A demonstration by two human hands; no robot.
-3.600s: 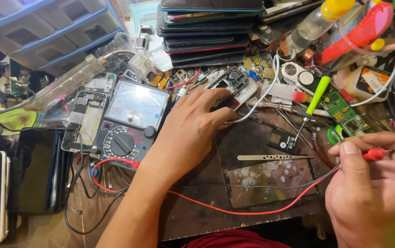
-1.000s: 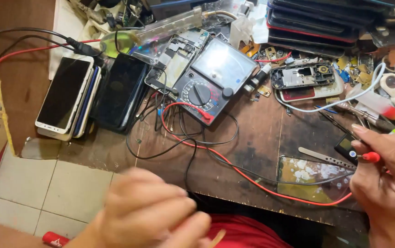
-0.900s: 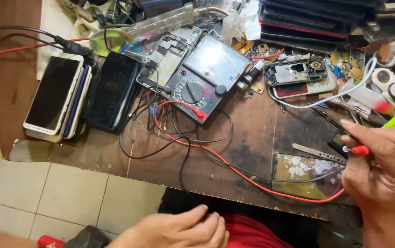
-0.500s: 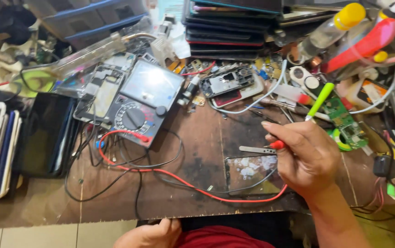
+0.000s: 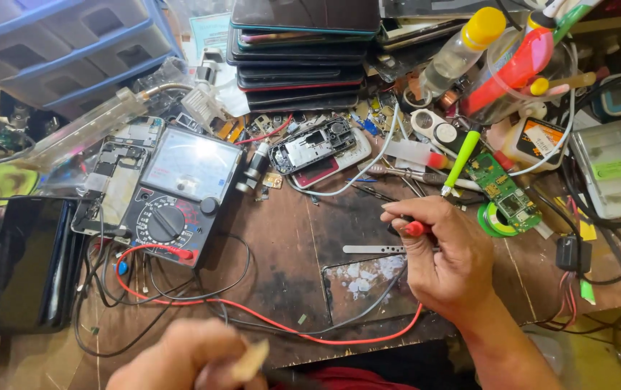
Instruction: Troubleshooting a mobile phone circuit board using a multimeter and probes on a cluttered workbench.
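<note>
Head view: right hand (image 5: 449, 261), grip closed on red probe (image 5: 415, 228), tip by the tweezers (image 5: 374, 249) on the desk (image 5: 281, 238). Left hand (image 5: 191, 359) low, pinching something pale. Meter (image 5: 177, 191) wired; no probe yet on any board.

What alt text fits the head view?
Over a cluttered repair bench, the right hand grips a red probe wired to a dial meter. The left hand, blurred at the bottom edge, holds something pale. Phones are stacked behind.
</note>
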